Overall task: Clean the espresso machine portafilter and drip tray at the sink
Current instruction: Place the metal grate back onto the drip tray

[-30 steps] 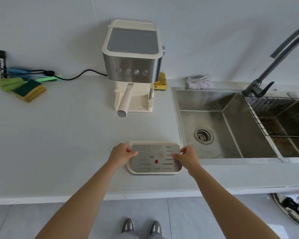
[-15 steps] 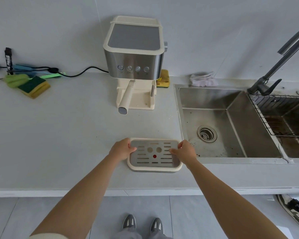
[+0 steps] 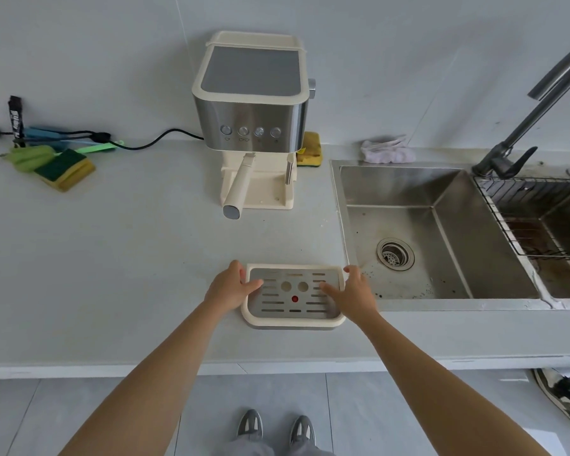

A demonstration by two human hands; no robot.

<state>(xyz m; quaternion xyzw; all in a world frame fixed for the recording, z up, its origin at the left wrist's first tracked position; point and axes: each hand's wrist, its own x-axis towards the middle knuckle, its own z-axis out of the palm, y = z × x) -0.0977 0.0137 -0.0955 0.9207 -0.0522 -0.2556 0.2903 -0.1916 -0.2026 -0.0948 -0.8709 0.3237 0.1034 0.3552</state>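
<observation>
The cream drip tray [image 3: 293, 322] with a slotted metal grate and a red dot lies flat on the counter near its front edge, just left of the sink [image 3: 408, 192]. My left hand [image 3: 231, 287] grips its left rim with the thumb on the grate. My right hand [image 3: 352, 291] holds the right rim, its fingers lying across the grate. The espresso machine [image 3: 254, 103] stands at the back. Its base is bare, and the cream portafilter handle [image 3: 239, 185] sticks out toward me.
A faucet [image 3: 524, 126] rises at the sink's far right above a wire rack [image 3: 540, 218]. A cloth [image 3: 387, 151] and a yellow sponge [image 3: 310, 149] lie by the back wall. A green-yellow sponge [image 3: 65, 169], brushes and a power cable [image 3: 152, 141] sit at the far left.
The tray has stayed in about the same spot on the counter. My right hand's fingers have slid from the rim further onto the grate. The view has shifted slightly.
</observation>
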